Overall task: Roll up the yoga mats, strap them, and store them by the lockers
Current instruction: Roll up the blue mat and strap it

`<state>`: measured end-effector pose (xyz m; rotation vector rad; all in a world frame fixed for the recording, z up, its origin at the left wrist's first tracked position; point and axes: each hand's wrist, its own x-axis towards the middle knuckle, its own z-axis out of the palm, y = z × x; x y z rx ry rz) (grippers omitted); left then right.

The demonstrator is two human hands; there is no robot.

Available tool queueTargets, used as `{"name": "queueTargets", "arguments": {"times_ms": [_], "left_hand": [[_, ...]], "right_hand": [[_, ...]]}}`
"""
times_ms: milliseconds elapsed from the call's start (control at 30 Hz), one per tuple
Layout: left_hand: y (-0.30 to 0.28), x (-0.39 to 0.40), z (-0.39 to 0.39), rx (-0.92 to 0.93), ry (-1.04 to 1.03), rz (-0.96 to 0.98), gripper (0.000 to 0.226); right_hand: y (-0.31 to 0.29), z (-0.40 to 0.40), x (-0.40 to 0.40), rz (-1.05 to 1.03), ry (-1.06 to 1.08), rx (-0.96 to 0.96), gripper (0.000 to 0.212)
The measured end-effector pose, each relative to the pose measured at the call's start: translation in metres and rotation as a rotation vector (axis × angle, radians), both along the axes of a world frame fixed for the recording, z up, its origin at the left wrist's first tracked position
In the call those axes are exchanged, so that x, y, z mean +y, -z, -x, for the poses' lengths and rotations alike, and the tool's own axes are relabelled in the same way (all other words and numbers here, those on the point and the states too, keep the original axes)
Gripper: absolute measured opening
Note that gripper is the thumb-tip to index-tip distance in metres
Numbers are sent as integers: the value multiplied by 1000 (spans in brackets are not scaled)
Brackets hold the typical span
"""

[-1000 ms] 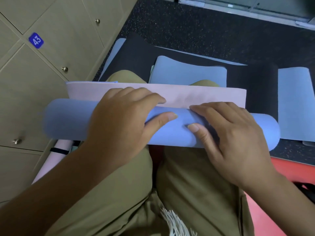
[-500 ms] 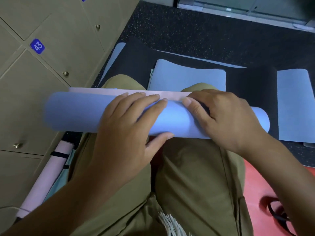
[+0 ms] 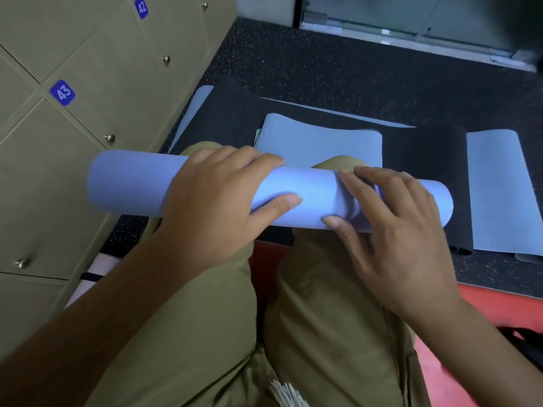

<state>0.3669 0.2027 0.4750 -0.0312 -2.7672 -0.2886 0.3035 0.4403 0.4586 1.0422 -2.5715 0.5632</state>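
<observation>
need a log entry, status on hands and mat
Left hand grips blue mat roll across the knees. Right hand fingers rest on roll. No strap on it. Nothing blocking.

Light was dim and even, shadows soft; the right hand looked slightly motion-blurred, and wide-angle distortion bent the lockers

Rolled mat lies across both knees; lockers left; flat mats beyond.
</observation>
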Motion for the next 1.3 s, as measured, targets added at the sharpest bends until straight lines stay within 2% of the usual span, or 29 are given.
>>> {"name": "queueTargets", "arguments": {"times_ms": [133,300,400,733,867,967,1133,1300], "left_hand": [[2,-1,6,18,-19,28,53],[7,3,1,174,41,-68,35],[11,9,-3,202,59,-63,35],[19,11,22,83,-23,106,87],[18,5,39,59,-21,167,102],[15,-6,50,-18,-13,193,107],[3,-15,75,-268,-21,267,108],[-3,-18,92,-380,-8,258,91]], "right_hand": [[3,6,-7,28,0,-16,48],[-1,19,-11,13,-15,-61,47],[-2,32,-15,-22,-6,-67,47],[1,72,-27,-92,12,-2,54],[4,77,-23,-43,39,29,51],[5,75,-17,-1,62,28,45],[15,77,-7,50,144,7,46],[27,85,4,269,177,-250,48]]}}
